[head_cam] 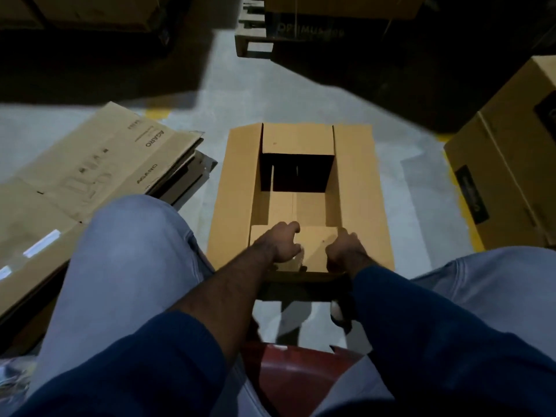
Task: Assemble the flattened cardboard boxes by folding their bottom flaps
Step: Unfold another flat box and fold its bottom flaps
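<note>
A stack of flattened boxes [99, 164] is lying on the floor [421, 206] at the left. The left hand [279, 242] is curling its fingers over the near flap [316, 245] of the open box [237, 191]. This box is sitting on the floor just ahead of the person, its opening facing up and its long axis running away from them. The right hand [346, 251] is gripping the same flap's right edge with bent fingers. A built box [505, 164] is standing at the far right.

Matt brown cardboard box [240, 188]
</note>
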{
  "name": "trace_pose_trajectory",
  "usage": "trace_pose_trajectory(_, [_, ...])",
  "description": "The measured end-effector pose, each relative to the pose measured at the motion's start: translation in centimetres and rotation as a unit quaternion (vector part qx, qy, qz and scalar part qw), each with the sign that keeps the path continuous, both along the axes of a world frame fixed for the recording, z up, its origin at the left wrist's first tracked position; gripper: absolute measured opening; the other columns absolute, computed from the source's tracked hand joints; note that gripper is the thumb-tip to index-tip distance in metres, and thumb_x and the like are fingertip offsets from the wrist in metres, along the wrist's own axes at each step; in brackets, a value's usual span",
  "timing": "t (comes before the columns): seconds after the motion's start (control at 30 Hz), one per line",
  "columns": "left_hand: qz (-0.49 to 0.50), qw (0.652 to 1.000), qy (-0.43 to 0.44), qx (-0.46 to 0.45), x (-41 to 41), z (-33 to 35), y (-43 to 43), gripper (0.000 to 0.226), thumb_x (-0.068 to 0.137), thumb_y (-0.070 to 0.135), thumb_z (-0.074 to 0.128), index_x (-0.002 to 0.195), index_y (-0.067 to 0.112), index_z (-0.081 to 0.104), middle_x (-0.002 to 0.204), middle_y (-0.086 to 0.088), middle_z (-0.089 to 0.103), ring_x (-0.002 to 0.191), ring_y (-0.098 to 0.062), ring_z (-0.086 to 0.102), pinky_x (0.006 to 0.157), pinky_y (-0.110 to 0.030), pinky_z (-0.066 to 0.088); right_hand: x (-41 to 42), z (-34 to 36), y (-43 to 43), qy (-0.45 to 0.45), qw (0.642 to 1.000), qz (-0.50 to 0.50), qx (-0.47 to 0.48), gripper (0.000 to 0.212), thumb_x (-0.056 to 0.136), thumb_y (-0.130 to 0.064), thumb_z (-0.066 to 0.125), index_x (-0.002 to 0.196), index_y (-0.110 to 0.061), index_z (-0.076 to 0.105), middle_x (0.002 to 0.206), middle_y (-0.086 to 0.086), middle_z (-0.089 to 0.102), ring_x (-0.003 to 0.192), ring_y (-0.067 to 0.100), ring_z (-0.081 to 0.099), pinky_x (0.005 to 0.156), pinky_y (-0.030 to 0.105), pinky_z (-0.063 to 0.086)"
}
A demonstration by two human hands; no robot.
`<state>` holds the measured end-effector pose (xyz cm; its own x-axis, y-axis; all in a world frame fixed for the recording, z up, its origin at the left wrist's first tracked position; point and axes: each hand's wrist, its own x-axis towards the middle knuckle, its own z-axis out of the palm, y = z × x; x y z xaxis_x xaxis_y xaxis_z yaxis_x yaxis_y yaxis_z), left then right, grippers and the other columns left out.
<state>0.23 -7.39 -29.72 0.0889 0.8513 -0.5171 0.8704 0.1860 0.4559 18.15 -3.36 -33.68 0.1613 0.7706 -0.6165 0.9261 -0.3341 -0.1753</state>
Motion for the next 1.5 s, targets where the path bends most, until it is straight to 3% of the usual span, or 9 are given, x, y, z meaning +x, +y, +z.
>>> trace_pose_trajectory(0.13, [0.032,0.999,-0.032,0.007,-0.1,-1.5,0.8,0.05,0.098,0.033,0.062,0.143,0.019,0.046,0.142,-0.012,0.051,0.117,-0.027,0.056,0.094,-0.041,0.053,1.2,-1.6,0.9,0.015,0.998,-0.044,0.029,0.039,0.101,-0.016,0.055,0.138,-0.008,0.045,0.13,0.018,0.058,0.114,0.035,0.06,0.075,0.035,0.045])
trace_pose_trajectory(0.3, [0.051,0.997,-0.051,-0.02,-0.1,-3.2,0.5,0.046,0.099,0.036,0.06,0.14,0.019,0.048,0.137,-0.012,0.053,0.102,-0.027,0.061,0.081,-0.04,0.055,1.9,-3.0,2.1,0.015,0.996,-0.076,0.053,0.025,0.1,-0.018,0.062,0.121,-0.006,0.063,0.123,0.017,0.064,0.112,0.034,0.062,0.08,0.032,0.047])
trace_pose_trajectory(0.5, [0.067,0.995,-0.074,-0.028,0.2,-3.8,1.1,0.047,0.099,0.032,0.061,0.141,0.019,0.047,0.139,-0.012,0.053,0.112,-0.024,0.058,0.092,-0.039,0.052,1.7,-3.9,3.0,-0.008,0.991,-0.095,0.095,0.017,0.094,-0.023,0.07,0.105,-0.011,0.068,0.109,0.013,0.067,0.096,0.031,0.066,0.084,0.041,0.058])
trace_pose_trajectory(0.73, [0.07,0.993,-0.088,-0.019,0.7,-5.2,2.1,0.045,0.099,0.031,0.062,0.14,0.016,0.05,0.135,-0.011,0.057,0.109,-0.022,0.058,0.084,-0.033,0.047,1.4,-4.7,4.3,-0.007,0.989,-0.124,0.08,0.014,0.092,-0.014,0.067,0.102,-0.005,0.069,0.104,0.015,0.07,0.096,0.033,0.068,0.077,0.037,0.059])
trace_pose_trajectory(0.83, [0.067,0.994,-0.088,-0.015,0.7,-5.8,2.6,0.046,0.099,0.032,0.061,0.141,0.016,0.049,0.135,-0.012,0.057,0.113,-0.024,0.058,0.091,-0.039,0.052,1.2,-4.8,4.4,-0.007,0.989,-0.131,0.073,0.014,0.092,-0.015,0.068,0.102,-0.006,0.068,0.104,0.014,0.069,0.096,0.033,0.068,0.074,0.036,0.057])
trace_pose_trajectory(0.93, [0.069,0.993,-0.091,-0.009,0.7,-6.0,3.7,0.047,0.099,0.033,0.061,0.142,0.016,0.048,0.136,-0.012,0.056,0.115,-0.026,0.058,0.095,-0.043,0.053,0.6,-4.9,4.1,-0.016,0.989,-0.116,0.092,0.021,0.092,-0.018,0.066,0.111,-0.007,0.065,0.114,0.013,0.063,0.104,0.033,0.065,0.08,0.039,0.055])
trace_pose_trajectory(1.13, [0.079,0.993,-0.091,0.014,-0.4,-7.1,7.1,0.045,0.099,0.032,0.063,0.139,0.016,0.05,0.133,-0.012,0.056,0.112,-0.024,0.058,0.092,-0.037,0.051,-0.1,-6.2,8.0,0.006,0.984,-0.086,0.154,0.034,0.098,-0.025,0.055,0.127,-0.007,0.054,0.128,0.016,0.05,0.12,0.036,0.052,0.091,0.051,0.054])
trace_pose_trajectory(1.27, [0.128,0.985,-0.112,0.028,-1.6,-7.4,9.8,0.044,0.098,0.032,0.065,0.136,0.015,0.052,0.13,-0.012,0.059,0.111,-0.027,0.06,0.094,-0.042,0.054,-0.8,-6.1,13.3,0.023,0.974,-0.081,0.208,0.032,0.101,-0.03,0.057,0.121,-0.005,0.058,0.124,0.016,0.056,0.116,0.036,0.058,0.091,0.052,0.057])
trace_pose_trajectory(1.5, [0.158,0.98,-0.121,0.027,-2.4,-8.8,13.6,0.044,0.098,0.031,0.064,0.137,0.015,0.051,0.126,-0.01,0.061,0.108,-0.026,0.061,0.094,-0.045,0.055,-1.6,-6.4,18.1,0.005,0.976,-0.091,0.196,0.022,0.096,-0.019,0.067,0.112,-0.004,0.065,0.114,0.015,0.062,0.106,0.035,0.063,0.082,0.043,0.057])
